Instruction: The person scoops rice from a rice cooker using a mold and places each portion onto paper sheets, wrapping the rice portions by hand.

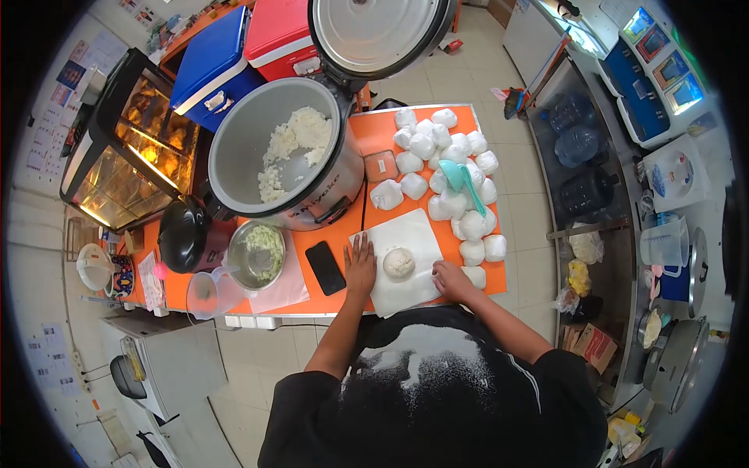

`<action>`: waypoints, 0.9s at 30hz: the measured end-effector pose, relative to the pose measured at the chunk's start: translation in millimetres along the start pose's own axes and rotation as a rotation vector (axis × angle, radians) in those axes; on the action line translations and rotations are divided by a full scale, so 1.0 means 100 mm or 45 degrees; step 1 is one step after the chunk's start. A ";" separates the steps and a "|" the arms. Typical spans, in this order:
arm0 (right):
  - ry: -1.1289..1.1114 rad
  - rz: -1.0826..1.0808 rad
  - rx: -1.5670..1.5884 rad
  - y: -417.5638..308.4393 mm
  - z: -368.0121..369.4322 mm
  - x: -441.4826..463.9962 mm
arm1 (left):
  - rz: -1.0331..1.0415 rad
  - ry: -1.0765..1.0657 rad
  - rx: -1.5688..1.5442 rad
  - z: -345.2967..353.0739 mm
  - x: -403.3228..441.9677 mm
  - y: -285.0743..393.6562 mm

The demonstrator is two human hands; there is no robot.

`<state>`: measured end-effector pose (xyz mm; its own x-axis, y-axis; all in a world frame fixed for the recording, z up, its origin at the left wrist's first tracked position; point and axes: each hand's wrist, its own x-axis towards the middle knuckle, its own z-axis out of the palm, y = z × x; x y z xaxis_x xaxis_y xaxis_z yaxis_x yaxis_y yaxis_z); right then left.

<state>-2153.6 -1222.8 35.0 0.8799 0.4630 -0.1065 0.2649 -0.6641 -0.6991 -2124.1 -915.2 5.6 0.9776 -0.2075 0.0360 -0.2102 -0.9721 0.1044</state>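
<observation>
At frame centre, the white mound [399, 264] lies between your left hand [360, 269], fingers slightly spread, and right hand [456, 281], fingers curled; if pinching, I cannot tell.

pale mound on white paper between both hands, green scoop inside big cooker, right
No: head view shows the green scoop on the white bundles, not inside the big cooker; the pale mound is on white paper between left hand and right hand.

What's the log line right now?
white sheet: under white mound; left hand: at its left edge; right hand: at its right edge; cooker lid: open
</observation>
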 end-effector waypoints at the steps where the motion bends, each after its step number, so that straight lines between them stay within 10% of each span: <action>1: -0.033 -0.075 -0.106 -0.06 -0.01 -0.09 | 0.008 -0.005 0.002 -0.01 0.00 0.01; 16: -0.208 -0.172 -0.430 -0.01 -0.06 -0.14 | -0.068 0.152 0.038 -0.10 0.12 0.09; 22: -0.254 -0.165 -0.438 0.04 -0.05 -0.16 | -0.231 0.221 -0.552 -0.12 0.21 0.13; 24: -0.230 -0.142 -0.405 0.03 -0.05 -0.17 | -0.315 0.179 -1.374 -0.07 0.22 0.13; 27: -0.196 -0.119 -0.421 -0.03 -0.07 -0.20 | -0.403 0.257 -1.104 -0.33 0.25 0.23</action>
<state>-2168.7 -1234.1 43.9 0.7831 0.5966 -0.1755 0.4763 -0.7569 -0.4476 -2104.6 -938.9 42.0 0.9872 0.1537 0.0425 0.0484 -0.5429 0.8384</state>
